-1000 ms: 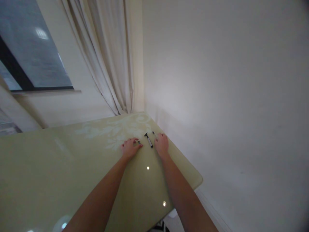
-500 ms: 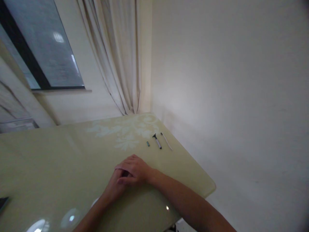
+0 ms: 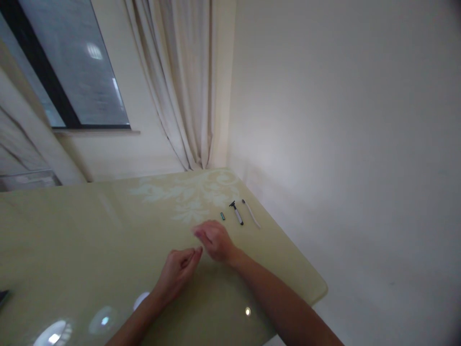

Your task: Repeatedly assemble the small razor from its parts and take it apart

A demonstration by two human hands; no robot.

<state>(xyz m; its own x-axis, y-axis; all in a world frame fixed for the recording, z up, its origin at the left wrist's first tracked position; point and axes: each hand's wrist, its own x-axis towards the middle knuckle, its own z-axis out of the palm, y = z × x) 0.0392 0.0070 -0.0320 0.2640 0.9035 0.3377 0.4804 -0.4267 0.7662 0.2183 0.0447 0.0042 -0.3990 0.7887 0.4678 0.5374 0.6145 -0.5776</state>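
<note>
My left hand (image 3: 178, 270) is just above the table in the middle of the view, its fingers curled in and the thumb against the index finger. No object shows in it. Close by, up and to the right, is my right hand (image 3: 215, 240), also with bent, closed fingers and slightly blurred at the tips. Nothing is seen in that hand either. Beyond the right hand lies a small dark green cartridge-like piece (image 3: 222, 216). A razor (image 3: 236, 214) with a grey and black handle is beside it, then a white toothbrush (image 3: 252, 215) with a dark head.
The pale yellow-green glossy table (image 3: 90, 230) meets a white wall (image 3: 342, 144) on its right. Behind it hang beige curtains (image 3: 190, 86) next to a window (image 3: 75, 62). A dark object (image 3: 3, 296) sits at the left edge of view.
My hands were clasped together, right over left. They have come apart, the right one moving up and right. The small piece, razor and toothbrush lie as before.
</note>
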